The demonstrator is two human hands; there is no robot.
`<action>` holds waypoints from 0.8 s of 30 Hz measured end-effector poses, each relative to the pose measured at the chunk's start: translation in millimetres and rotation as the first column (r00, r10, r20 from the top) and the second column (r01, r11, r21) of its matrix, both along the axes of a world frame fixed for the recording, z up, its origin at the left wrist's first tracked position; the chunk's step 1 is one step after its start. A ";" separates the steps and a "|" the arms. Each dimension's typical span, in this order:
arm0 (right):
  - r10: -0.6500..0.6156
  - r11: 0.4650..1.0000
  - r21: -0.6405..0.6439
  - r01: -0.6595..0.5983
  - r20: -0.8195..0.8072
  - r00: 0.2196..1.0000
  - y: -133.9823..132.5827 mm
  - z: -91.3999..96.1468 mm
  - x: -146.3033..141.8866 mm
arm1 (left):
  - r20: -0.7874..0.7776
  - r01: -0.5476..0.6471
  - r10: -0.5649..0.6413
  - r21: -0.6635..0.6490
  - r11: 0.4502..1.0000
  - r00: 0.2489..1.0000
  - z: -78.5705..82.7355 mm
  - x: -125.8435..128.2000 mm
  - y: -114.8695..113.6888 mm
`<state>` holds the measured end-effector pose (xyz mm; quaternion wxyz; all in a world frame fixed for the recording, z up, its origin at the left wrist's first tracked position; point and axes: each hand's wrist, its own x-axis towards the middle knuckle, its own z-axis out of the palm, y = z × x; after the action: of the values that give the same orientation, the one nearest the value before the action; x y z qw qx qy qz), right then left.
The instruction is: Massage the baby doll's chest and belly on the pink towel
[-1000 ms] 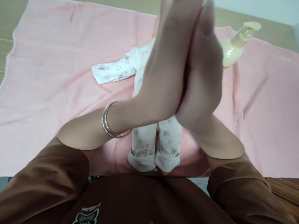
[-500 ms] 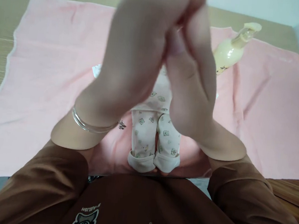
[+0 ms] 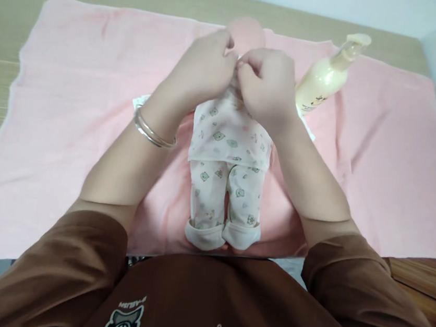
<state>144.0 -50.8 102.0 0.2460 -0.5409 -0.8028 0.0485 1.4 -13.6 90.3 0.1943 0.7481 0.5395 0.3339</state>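
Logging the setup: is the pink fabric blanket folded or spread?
Spread: the pink fabric blanket reaches out wide on both sides of the white-clothed doll, with only shallow creases.

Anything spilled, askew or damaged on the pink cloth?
Nothing stands out: no visible spill or damage. The printed outfit looks straight, the pink cloth lightly creased; the pump bottle slants, perhaps only from the camera angle.

Upside-down lettering [image 3: 132, 302] marks your brown top [image 3: 187, 296], seeming to read "AELISH" after a dash and an unclear first character.
It stands beside the animal-face emblem [image 3: 123, 323] on your chest; on the pale yellow pump bottle [image 3: 324, 81], the printed lines [image 3: 310, 108] near a small drawing are too small for you to read.
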 end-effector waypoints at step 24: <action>-0.177 0.984 0.027 0.175 0.064 0.982 39.1 -64.8 25.3 | 0.003 -0.063 0.064 0.192 0.979 0.998 -84.4 2.7 16.8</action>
<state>169.3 -11.7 37.2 0.2285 -0.6084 -0.7600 0.0001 4.1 3.2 5.9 0.1097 0.7462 0.5288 0.3892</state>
